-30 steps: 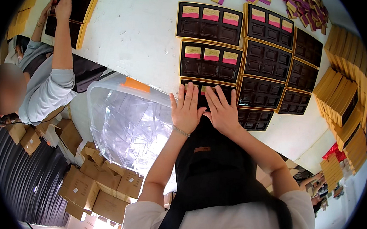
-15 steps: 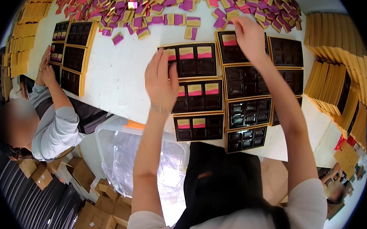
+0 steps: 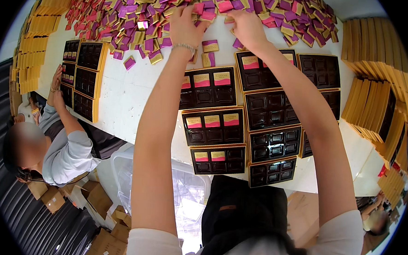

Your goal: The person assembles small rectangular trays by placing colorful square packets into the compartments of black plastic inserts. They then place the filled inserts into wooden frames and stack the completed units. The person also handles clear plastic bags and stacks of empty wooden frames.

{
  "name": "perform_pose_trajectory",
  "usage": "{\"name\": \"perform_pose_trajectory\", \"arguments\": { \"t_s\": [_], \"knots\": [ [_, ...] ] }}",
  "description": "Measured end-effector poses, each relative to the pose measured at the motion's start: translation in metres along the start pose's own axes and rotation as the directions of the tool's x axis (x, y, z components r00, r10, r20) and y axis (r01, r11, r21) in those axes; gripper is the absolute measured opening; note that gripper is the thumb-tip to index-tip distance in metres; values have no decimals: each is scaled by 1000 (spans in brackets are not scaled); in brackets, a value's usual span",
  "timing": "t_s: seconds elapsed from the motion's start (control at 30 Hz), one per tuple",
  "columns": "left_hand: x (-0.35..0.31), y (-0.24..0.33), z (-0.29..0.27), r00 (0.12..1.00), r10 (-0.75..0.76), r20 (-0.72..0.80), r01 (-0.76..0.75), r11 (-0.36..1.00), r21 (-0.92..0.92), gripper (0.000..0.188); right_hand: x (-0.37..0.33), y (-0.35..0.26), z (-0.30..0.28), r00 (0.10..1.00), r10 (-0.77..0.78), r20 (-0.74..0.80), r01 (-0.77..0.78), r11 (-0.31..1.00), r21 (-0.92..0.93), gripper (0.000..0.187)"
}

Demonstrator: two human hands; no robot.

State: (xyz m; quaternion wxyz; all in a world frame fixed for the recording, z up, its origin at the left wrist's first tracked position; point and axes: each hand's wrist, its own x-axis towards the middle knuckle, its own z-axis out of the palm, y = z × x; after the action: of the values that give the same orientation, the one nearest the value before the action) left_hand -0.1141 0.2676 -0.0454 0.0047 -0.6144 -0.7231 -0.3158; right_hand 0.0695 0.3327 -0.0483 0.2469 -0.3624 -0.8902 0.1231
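Note:
Both my arms stretch over the trays to a heap of small wrapped chocolates [image 3: 145,13] in gold, pink and purple. My left hand [image 3: 185,28] is at the heap's near edge, thumb and fingers apart around pink pieces. Close to its right, my right hand [image 3: 248,29] has its fingertips pinched at a gold-wrapped chocolate [image 3: 229,19]. Nearer me lie gold-edged trays with dark six-pocket inserts. A left-column tray [image 3: 210,98] holds pink-and-gold chocolates in its far row; another tray [image 3: 215,167] holds two. The far tray [image 3: 255,79] beside them has pink-and-gold pieces, partly behind my right forearm.
Stacked gold trays [image 3: 376,53] line the right edge; more gold stacks [image 3: 35,40] stand far left. A co-worker [image 3: 64,152] sits at left beside similar trays [image 3: 85,79]. Below the table edge are a clear plastic bin [image 3: 123,169] and cardboard boxes [image 3: 103,244].
My left hand has left the far-left tray and moved away from me to the heap. My right hand has shifted left from the far right tray to the heap. The view has tilted slightly.

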Motion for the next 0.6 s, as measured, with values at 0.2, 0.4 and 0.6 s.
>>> {"name": "perform_pose_trajectory", "arguments": {
  "t_s": [0.2,0.4,0.6],
  "knots": [
    [7,17,1,971,155,182,-217,889,402,29,-4,14,-26,853,378,360,-468,247,849,39],
    [1,12,2,942,245,230,-324,845,425,20,-26,8,-78,844,305,442,-511,203,835,36],
    [9,4,13,935,307,179,-356,797,488,24,-95,25,-122,962,168,216,-234,916,325,27]
  ]
}}
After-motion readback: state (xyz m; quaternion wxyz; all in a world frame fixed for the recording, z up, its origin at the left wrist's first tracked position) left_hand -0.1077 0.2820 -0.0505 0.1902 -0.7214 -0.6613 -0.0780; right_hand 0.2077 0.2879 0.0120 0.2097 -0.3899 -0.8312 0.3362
